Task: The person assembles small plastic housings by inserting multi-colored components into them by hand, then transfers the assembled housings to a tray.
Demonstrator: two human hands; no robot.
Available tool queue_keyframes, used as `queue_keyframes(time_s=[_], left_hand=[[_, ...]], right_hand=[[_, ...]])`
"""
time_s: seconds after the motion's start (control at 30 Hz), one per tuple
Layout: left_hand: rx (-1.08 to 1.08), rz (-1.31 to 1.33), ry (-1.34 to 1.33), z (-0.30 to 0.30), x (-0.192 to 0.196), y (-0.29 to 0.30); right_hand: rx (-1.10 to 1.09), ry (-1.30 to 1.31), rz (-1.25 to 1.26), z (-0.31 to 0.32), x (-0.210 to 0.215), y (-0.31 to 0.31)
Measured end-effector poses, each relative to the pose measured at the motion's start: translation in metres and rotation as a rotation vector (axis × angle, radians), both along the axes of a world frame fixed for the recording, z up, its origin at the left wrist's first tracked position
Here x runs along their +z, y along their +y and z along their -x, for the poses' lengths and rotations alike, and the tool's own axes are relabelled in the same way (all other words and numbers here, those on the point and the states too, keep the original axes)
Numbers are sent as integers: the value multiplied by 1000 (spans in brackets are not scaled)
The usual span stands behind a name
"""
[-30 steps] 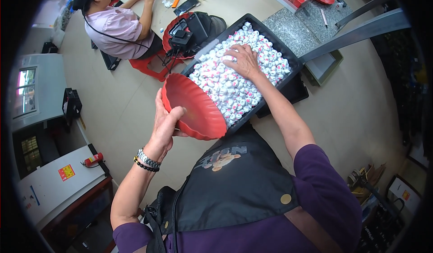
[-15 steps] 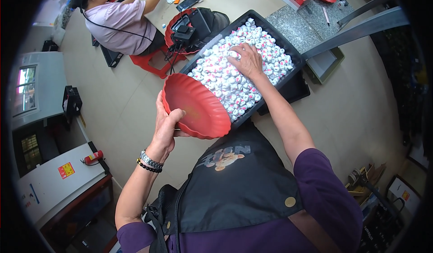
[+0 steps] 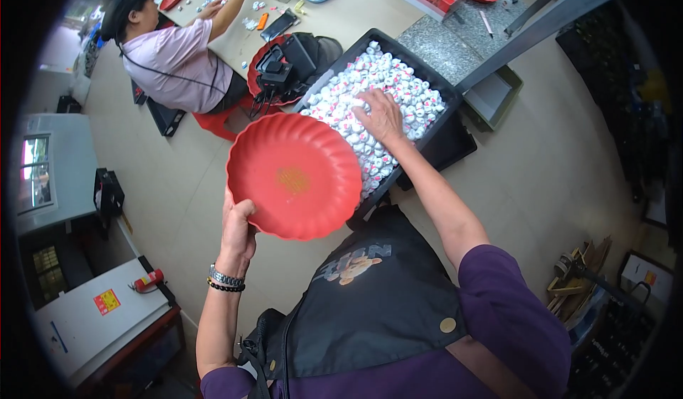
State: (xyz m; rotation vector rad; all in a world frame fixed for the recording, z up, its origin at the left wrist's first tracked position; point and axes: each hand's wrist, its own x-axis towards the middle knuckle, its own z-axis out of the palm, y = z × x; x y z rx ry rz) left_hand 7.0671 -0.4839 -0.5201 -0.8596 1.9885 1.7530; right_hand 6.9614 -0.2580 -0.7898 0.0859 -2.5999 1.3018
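Observation:
My left hand (image 3: 237, 229) grips a round red plastic tray with a scalloped rim (image 3: 295, 160) by its lower left edge, thumb on the inner side. The tray is tipped so its inside faces me; only a yellowish mark shows on its bottom. It overlaps the near left corner of a black plastic bin (image 3: 446, 116). Small white wrapped pieces with pink marks (image 3: 409, 89) fill the bin. My right hand (image 3: 384, 118) rests on these pieces, fingers apart and slightly bent; no piece is visibly held.
A person in a pink shirt (image 3: 178, 71) sits at the table on a red stool (image 3: 215, 123). Black devices with cables (image 3: 277, 75) lie in another red tray left of the bin. A metal bar (image 3: 541, 37) slants past the bin's right corner, above a green box (image 3: 504, 96).
My left hand has moved the red tray left and turned its inside more toward me. My right hand has shifted slightly toward me over the pieces. The whole view has shifted a little.

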Motion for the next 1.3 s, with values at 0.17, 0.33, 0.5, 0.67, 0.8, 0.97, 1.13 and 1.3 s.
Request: queue_keyframes(time_s=[0.17,0.33,0.5,0.67,0.8,0.97,1.13,1.3], left_hand=[[11,-50,120,52,-32,17],[24,-35,204,121,-113,46],[-55,-52,191,178,-186,98],[-112,-148,107,204,-235,128],[-359,257,217,211,-249,120],[-630,906,419,195,-230,108],[-1095,1159,514,153,-239,71],[-994,1024,618,134,-230,78]], right_hand=[[-14,-4,29,-22,-24,-2],[27,165,185,-35,2,0],[149,-113,-174,-40,21,8],[81,11,-190,-54,20,22],[22,61,-39,-67,16,33],[-249,-110,11,-72,-2,26],[-433,-283,-204,-55,-4,-1],[-521,-299,-340,-50,0,-27]])
